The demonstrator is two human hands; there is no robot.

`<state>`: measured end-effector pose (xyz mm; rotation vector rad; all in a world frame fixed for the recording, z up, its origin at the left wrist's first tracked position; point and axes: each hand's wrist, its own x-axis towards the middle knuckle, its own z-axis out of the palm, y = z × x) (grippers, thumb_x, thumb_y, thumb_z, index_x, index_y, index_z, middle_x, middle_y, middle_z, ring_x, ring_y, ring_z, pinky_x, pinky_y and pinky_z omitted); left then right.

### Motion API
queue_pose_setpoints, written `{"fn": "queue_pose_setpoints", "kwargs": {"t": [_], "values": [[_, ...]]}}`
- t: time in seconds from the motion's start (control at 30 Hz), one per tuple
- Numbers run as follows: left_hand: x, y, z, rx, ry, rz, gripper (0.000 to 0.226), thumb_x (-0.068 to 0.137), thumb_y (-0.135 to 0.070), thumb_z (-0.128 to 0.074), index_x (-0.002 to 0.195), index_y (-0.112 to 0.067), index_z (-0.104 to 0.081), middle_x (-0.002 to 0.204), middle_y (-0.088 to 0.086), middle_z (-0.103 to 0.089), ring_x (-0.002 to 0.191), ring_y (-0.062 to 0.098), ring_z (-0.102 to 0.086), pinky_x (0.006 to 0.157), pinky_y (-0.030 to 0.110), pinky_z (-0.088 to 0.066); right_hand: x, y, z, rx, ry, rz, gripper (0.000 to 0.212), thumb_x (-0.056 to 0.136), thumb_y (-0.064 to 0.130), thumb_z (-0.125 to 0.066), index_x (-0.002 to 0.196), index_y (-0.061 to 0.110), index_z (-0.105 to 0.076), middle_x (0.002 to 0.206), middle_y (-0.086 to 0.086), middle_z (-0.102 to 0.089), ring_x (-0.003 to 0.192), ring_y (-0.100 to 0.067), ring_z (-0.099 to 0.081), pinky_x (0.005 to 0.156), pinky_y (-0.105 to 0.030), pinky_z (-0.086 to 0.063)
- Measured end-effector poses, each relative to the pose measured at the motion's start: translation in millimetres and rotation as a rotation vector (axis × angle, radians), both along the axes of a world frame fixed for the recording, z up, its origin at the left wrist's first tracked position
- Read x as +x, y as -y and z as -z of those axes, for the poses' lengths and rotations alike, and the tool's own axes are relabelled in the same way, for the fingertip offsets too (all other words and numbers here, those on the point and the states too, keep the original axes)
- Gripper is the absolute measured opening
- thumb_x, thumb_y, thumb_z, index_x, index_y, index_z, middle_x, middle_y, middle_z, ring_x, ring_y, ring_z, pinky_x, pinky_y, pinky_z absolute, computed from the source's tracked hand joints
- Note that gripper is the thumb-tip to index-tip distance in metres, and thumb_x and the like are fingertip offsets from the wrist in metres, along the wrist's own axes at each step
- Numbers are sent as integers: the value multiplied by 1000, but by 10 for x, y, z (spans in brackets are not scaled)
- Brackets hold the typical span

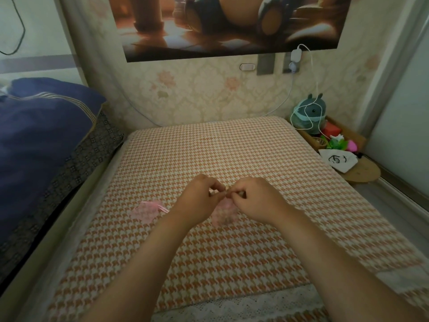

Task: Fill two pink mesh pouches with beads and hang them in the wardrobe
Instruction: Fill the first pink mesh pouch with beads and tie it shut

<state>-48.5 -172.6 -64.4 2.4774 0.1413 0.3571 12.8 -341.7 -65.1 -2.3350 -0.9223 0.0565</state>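
Two pink mesh pouches are in view over an orange-and-white houndstooth cushion. One pouch lies flat on the cushion to the left, its ribbon ends pointing right. The other pouch hangs between my hands, dark contents showing faintly near its bottom. My left hand and my right hand meet above it, fingertips pinched together at the pouch's top. What exactly the fingers pinch is hidden. No loose beads and no wardrobe are visible.
A navy quilt is piled on the left. At the right stand a wooden box with a grey plush toy and bright items, a white cloth bag and a round wooden board. A charger cable hangs from wall sockets.
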Motion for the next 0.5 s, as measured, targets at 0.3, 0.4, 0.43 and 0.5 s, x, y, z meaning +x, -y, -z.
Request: {"fn": "queue_pose_setpoints", "kwargs": {"t": [0.3,0.4,0.43,0.5], "values": [[30,-14,-69,38,-179,-78,40,99,-36,-51,84,-9,-76,67,13,-69,47,16,-47,50,28,-39,66,-3,32,58,-48,6,22,98,23,-60,105,30,-80,94,24,-67,83,-1,-67,79,-31,-59],[-15,-29,-87,37,-149,-121,31,93,-35,-61,79,-11,-74,67,6,-70,57,23,-61,55,34,-52,118,27,52,127,-64,61,24,99,19,-58,110,30,-77,104,22,-69,86,6,-63,79,-21,-54],[-40,-41,-88,13,-148,-127,26,91,-34,-62,80,-14,-75,72,3,-72,64,22,-66,60,35,-55,138,45,69,123,-60,81,24,99,19,-59,110,31,-77,108,19,-71,86,5,-63,79,-22,-54],[-94,-72,-80,-29,-142,-126,18,90,-30,-62,80,-20,-73,79,-2,-73,67,16,-67,63,34,-57,183,75,121,60,-51,107,25,98,17,-60,109,31,-77,114,15,-73,94,-2,-66,85,-31,-58]]}}
